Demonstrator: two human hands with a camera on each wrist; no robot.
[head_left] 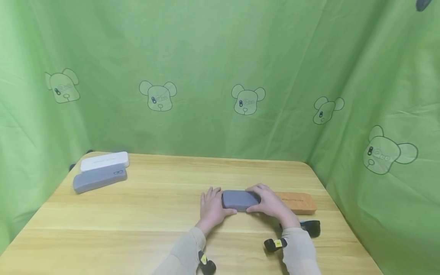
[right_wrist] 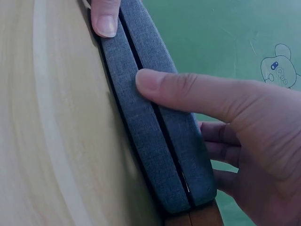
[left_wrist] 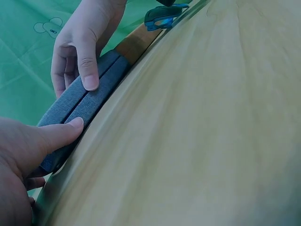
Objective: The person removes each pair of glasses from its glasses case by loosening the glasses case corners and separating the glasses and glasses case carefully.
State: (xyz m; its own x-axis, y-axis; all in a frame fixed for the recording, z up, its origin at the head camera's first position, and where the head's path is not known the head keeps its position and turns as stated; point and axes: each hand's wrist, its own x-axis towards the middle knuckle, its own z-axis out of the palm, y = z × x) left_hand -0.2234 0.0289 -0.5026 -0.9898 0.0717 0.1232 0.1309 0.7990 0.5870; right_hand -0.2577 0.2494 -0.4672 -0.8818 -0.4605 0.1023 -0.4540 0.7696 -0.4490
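A grey-blue fabric glasses case (head_left: pixel 238 200) lies on the wooden table between my two hands. My left hand (head_left: pixel 211 208) grips its left end, thumb on the near side. At the right part my right hand (head_left: pixel 269 202) holds it, with the thumb near the seam and the fingers on the far side. In the right wrist view a narrow dark seam runs along the front of the case (right_wrist: pixel 136 108); the lid looks closed. The left wrist view shows both thumbs on the front of the case (left_wrist: pixel 106 89). What is inside is hidden.
An orange-brown glasses case (head_left: pixel 300 202) lies just right, partly behind my right hand. Dark sunglasses (head_left: pixel 312 228) sit nearer, partly hidden by my right wrist. At the far left are a white case (head_left: pixel 103 161) and a grey case (head_left: pixel 99 178). Green curtains (head_left: pixel 206 133) surround the table.
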